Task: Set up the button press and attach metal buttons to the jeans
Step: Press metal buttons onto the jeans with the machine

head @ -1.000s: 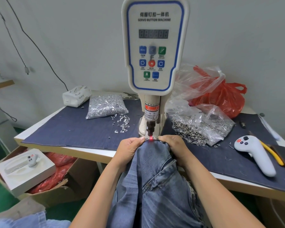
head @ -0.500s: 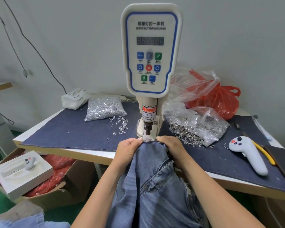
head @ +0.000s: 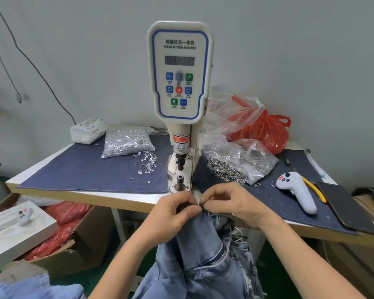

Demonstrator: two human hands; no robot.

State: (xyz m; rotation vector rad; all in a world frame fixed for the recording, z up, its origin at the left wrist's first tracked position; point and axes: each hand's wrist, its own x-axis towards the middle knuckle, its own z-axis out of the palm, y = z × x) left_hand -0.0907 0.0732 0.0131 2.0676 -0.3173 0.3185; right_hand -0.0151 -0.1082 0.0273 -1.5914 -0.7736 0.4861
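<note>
Both hands held the jeans (head: 205, 251) at the near table (head: 121, 196) edge, just in front of the button press (head: 180, 108). The left hand (head: 173, 214) had fingers curled, pinching the waistband; the right hand (head: 231, 203) pinched the same edge, fingertips meeting the left. The lower die (head: 179, 180) stood exposed, unobstructed. A bag of silver studs (head: 126, 142) lay far left, a bag of ring buttons (head: 240, 162) right. A grey controller (head: 297, 192) lay further right.

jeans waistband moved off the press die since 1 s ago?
Yes. The jeans waistband has come back toward the person, off the lower die, which now stands bare. The left hand and right hand pinch it at the table edge.
</note>
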